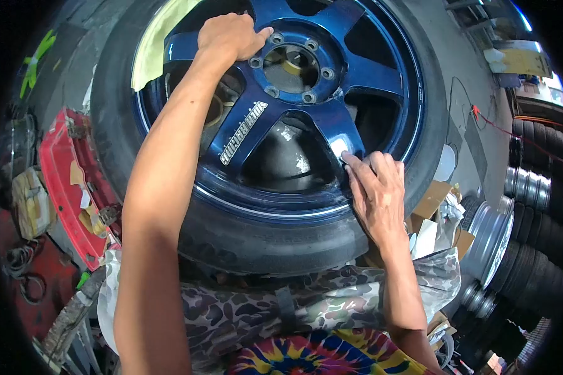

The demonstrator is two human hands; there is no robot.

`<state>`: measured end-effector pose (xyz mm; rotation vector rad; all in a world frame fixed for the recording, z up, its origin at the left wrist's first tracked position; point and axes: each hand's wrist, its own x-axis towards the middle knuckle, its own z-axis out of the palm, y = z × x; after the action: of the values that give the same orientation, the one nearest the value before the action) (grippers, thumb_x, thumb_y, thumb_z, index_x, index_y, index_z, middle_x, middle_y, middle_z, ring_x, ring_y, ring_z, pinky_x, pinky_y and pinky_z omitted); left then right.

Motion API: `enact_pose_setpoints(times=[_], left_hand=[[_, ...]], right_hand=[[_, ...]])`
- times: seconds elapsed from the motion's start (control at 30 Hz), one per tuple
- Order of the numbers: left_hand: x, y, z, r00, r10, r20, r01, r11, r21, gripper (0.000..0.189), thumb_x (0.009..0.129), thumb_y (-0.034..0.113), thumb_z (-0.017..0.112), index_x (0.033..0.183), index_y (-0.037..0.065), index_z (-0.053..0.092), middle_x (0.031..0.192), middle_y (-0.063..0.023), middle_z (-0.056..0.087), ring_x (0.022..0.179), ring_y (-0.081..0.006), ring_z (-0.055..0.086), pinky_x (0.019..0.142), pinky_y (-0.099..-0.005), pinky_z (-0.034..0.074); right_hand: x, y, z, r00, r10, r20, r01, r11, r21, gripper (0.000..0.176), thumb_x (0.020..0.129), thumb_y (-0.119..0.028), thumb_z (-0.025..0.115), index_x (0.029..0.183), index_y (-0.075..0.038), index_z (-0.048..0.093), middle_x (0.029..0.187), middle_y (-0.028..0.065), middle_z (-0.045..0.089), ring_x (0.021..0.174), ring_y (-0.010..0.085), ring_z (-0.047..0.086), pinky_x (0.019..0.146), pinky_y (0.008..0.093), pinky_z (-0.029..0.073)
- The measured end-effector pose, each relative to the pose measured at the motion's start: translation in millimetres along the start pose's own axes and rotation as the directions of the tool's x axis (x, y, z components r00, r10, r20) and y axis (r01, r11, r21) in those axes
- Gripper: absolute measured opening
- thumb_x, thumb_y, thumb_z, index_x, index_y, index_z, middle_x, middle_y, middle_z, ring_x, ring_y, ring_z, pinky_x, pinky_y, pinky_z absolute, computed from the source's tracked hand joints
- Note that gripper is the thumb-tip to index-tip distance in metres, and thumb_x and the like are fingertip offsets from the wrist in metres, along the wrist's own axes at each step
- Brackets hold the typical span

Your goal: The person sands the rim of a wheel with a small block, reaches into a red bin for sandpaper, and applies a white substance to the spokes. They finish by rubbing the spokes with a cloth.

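The blue wheel (244,131), with its tyre (263,240) on, fills the upper middle of the frame and rests on the person's lap, on camouflage trousers (244,312). The left hand (231,36), at the top centre, has its fingers curled over a spoke beside the hub and grips it. The right hand (376,197), at the right of centre, lies flat, its fingers (355,164) straight and close together. Their tips press where a spoke meets the rim, beside a small bright patch. I cannot tell whether anything is held under them.

To my mind this work goes best with the left grip firm, so the wheel does not roll on the lap. The right fingertips should press lightly and evenly along the spoke's edge, and stay off the yellow sheet (153,44) taped over the rim at the upper left.

An open cardboard box (433,199) sits at the right of the frame, just past the tyre. Pale paper or cloth shows in it, and what else it holds is hidden. A red tray (65,181) at the left carries scraps of tape and small metal parts.
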<state>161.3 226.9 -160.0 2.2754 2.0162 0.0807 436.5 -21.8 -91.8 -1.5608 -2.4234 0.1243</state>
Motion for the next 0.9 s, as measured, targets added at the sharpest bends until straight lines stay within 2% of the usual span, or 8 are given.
enact_pose_setpoints(times=[0.07,0.13,0.17,0.23,0.37,0.43,0.9], left_hand=[[1,1,-2,1.0,-0.018,0.004,0.018,1.0,-0.006,0.07,0.103,0.067,0.054,0.114,0.003,0.081,0.113,-0.0235,0.079,0.109,-0.043,0.076,0.098,-0.0517,0.059],[-1,2,-6,1.0,-0.008,0.028,0.007,0.999,0.042,0.063,0.105,0.06,0.055,0.121,0.005,0.08,0.115,-0.0182,0.08,0.109,-0.0372,0.077,0.095,-0.0481,0.061],[0,-1,-4,0.999,-0.01,0.031,0.009,0.999,0.042,0.063,0.105,0.06,0.055,0.121,0.005,0.08,0.115,-0.0182,0.08,0.109,-0.0372,0.077,0.095,-0.0481,0.061],[2,-2,1,1.0,0.004,-0.011,-0.004,1.0,0.002,0.072,0.103,0.068,0.052,0.114,0.003,0.081,0.113,-0.0237,0.079,0.109,-0.0421,0.076,0.098,-0.0522,0.059],[3,-4,3,1.0,-0.004,-0.008,0.004,1.0,0.004,0.072,0.104,0.068,0.052,0.114,0.003,0.081,0.112,-0.0233,0.079,0.109,-0.0413,0.076,0.098,-0.052,0.059],[3,-4,7,0.998,0.008,-0.061,-0.008,1.0,0.012,0.072,0.104,0.068,0.052,0.113,0.003,0.081,0.111,-0.0231,0.079,0.108,-0.041,0.077,0.097,-0.052,0.06],[8,-7,9,1.0,-0.009,-0.014,0.009,1.0,0.021,0.071,0.103,0.067,0.055,0.113,0.002,0.081,0.111,-0.0237,0.079,0.107,-0.0424,0.077,0.095,-0.0527,0.06]], right_hand=[[-1,-2,3,1.0,-0.007,-0.01,0.007,1.0,0.015,0.039,0.087,-0.005,0.079,0.126,-0.007,0.075,0.092,0.0063,0.053,0.087,0.0251,0.054,0.081,0.0398,0.04],[-6,-2,3,1.0,-0.01,0.0,0.01,0.999,0.043,0.038,0.088,-0.006,0.078,0.125,-0.007,0.074,0.093,0.0067,0.053,0.088,0.0251,0.054,0.082,0.0406,0.04],[-6,0,-1,1.0,-0.008,0.021,0.007,1.0,0.017,0.039,0.088,-0.006,0.078,0.126,-0.007,0.074,0.094,0.0068,0.053,0.089,0.0253,0.054,0.083,0.0408,0.04],[-1,-1,-2,1.0,0.004,0.026,-0.004,1.0,0.006,0.04,0.087,-0.006,0.079,0.127,-0.007,0.074,0.094,0.0068,0.053,0.089,0.0253,0.054,0.083,0.0405,0.04],[-5,-3,1,1.0,0.0,0.025,0.0,1.0,0.014,0.041,0.087,-0.006,0.079,0.128,-0.007,0.075,0.094,0.0065,0.053,0.089,0.0249,0.054,0.083,0.0402,0.04],[-5,0,-3,0.999,0.006,0.048,-0.006,1.0,-0.011,0.04,0.088,-0.007,0.078,0.128,-0.007,0.074,0.096,0.0065,0.053,0.091,0.0247,0.054,0.085,0.0407,0.041],[-4,-2,-2,1.0,-0.009,0.016,0.009,1.0,-0.003,0.042,0.086,-0.006,0.079,0.128,-0.006,0.074,0.095,0.0074,0.052,0.089,0.0249,0.054,0.084,0.0411,0.04]])
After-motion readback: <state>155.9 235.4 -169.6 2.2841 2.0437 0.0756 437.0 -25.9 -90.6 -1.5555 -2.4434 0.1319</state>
